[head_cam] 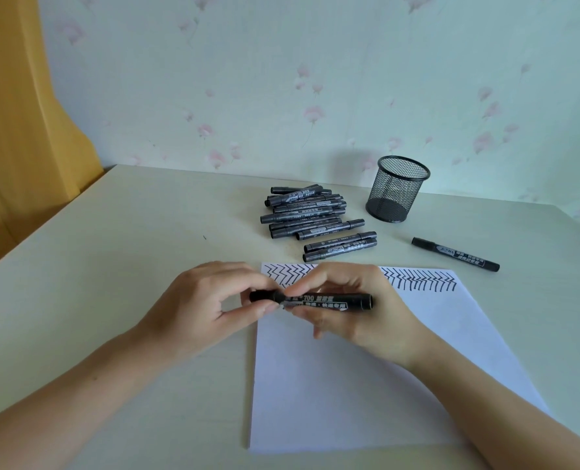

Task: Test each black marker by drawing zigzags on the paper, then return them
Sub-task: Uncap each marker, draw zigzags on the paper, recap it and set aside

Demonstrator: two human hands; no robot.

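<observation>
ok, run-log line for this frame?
left hand: pinches cap | right hand: grips marker | over paper | mesh cup: empty

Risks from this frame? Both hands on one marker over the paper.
1. The left hand pinches the cap end of the black marker with white lettering held by the right hand; a sudden release could streak the white paper sheet.
2. The single black marker lying apart beside the black mesh pen cup may roll.
3. Tested and untested markers could get mixed in the heap of black markers.
</observation>
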